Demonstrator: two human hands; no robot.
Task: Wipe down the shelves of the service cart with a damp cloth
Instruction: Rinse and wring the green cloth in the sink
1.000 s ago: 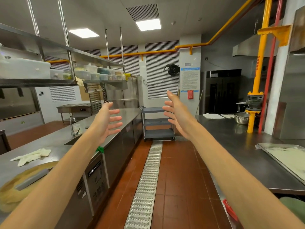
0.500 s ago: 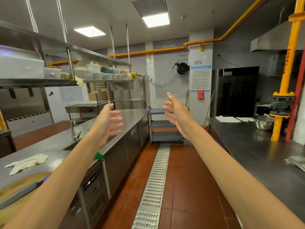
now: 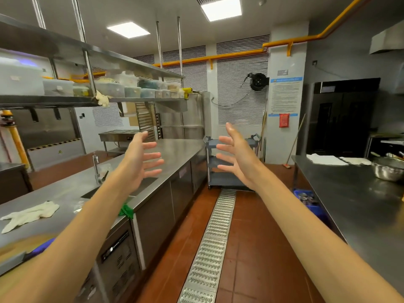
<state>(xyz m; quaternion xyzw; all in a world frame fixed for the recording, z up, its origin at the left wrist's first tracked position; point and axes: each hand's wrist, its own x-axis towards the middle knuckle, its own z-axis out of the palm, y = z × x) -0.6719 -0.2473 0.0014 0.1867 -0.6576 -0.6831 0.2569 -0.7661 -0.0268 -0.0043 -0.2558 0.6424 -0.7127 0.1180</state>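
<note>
On the near left, a crumpled white cloth (image 3: 30,214) lies flat on the long stainless-steel counter (image 3: 175,149). It is near my left forearm and is the closest cloth I can see. I cannot tell whether it is damp. My left hand (image 3: 140,162) hangs in the air above the counter's sink, fingers spread and straight, holding nothing. A small green rag (image 3: 126,210) hangs at the counter's front edge, just under that forearm.

The grey plastic three-shelf service cart (image 3: 222,179) stands at the far end of the aisle, straight ahead and a little right of centre, at the head of the metal floor drain grate (image 3: 209,243). Its shelves run left to right across the aisle, so their long side faces me. My right hand (image 3: 238,158) is raised with the palm turned inward and the fingers splayed, and it is empty too. It overlaps the cart in the view, though the cart is well beyond it. I judge the right hand to be on the cart's line and the left hand to be on the cloth's side.

On the far right, folded white towels (image 3: 325,159) rest on the dark steel worktable (image 3: 349,204).

I judge wiping has not begun. A cloth comes first, and then the walk up the aisle.
</note>
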